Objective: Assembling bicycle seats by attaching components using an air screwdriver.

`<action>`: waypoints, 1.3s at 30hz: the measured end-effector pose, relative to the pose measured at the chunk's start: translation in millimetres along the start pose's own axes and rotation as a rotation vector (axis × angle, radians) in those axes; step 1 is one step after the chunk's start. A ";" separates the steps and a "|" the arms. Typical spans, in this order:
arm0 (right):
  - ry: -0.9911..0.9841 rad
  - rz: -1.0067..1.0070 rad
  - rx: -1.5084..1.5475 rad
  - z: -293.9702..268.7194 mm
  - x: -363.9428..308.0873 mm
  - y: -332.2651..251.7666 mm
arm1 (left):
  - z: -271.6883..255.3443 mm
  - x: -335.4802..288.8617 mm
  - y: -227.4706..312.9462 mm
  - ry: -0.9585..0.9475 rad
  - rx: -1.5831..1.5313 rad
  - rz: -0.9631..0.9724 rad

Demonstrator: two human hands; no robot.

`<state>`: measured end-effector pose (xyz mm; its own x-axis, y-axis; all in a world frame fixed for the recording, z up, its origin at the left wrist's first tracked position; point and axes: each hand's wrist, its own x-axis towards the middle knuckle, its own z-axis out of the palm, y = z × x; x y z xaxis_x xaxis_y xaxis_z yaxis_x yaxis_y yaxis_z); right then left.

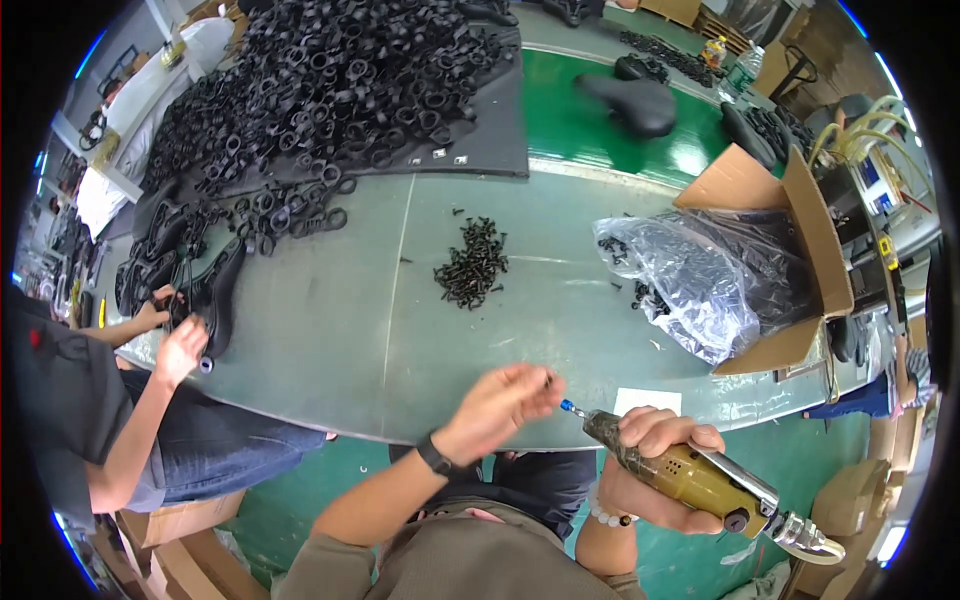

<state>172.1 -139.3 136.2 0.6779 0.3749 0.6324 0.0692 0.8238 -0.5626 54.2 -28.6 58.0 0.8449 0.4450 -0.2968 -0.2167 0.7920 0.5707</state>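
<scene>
A: Nearest first. R hand?
B: R hand [640,495] is wrapped round a gold-brown power driver [700,487], fingers closed on its body; beaded bracelet [612,518] at the wrist. Tool's tilted, blue tip [568,405] pointing up-left.
A: L hand?
B: L hand [495,408], dark wristband [435,457], pinches a small dark pc [548,382] at the fingertips, just beside the tip. Too small to ID.
A: OK, table?
B: White sheet [648,402] by the near edge, just past the driver. Farther up, loose pile of blk screws [472,268] mid-table. To the R, open cardboard box [827,255] w/ clear plastic bag [705,290] spilling out, a few small blk parts [648,298] there.
A: L side?
B: Co-worker's hands [182,350] at a blk saddle [222,300].
A: Far end?
B: Big heap of blk rings [350,80] on a dark mat [508,150], L of ctr; another saddle [645,107] on a green strip [560,115], R of ctr.
</scene>
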 end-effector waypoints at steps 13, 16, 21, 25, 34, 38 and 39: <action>0.155 0.249 -0.010 23.0 -37.6 10.3 | -7.7 -53.5 -54.4 0.067 -0.511 0.040; 0.184 0.307 -0.043 24.1 -41.1 10.3 | -24.0 -57.8 -59.9 -0.013 -0.458 0.107; 0.279 0.398 -0.103 36.0 -38.8 6.2 | -30.4 -73.9 -47.3 -0.065 -0.269 0.161; 0.094 0.506 0.069 25.7 -40.0 3.7 | -29.0 -85.7 -44.5 -0.029 -0.123 0.135; 0.247 0.529 -0.076 45.7 -46.7 4.6 | -34.0 -95.7 -53.1 -0.019 -0.018 0.152; 0.196 0.580 -0.005 30.5 -45.6 7.9 | -36.5 -92.4 -56.7 -0.048 0.079 0.232; 0.195 0.579 -0.005 29.3 -45.1 8.1 | -37.7 -92.0 -51.3 -0.050 0.080 0.233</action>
<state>120.7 -137.1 118.8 0.7279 0.6760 0.1144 -0.3471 0.5073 -0.7888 -30.9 -94.5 27.2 0.8001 0.5891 -0.1136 -0.3707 0.6343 0.6784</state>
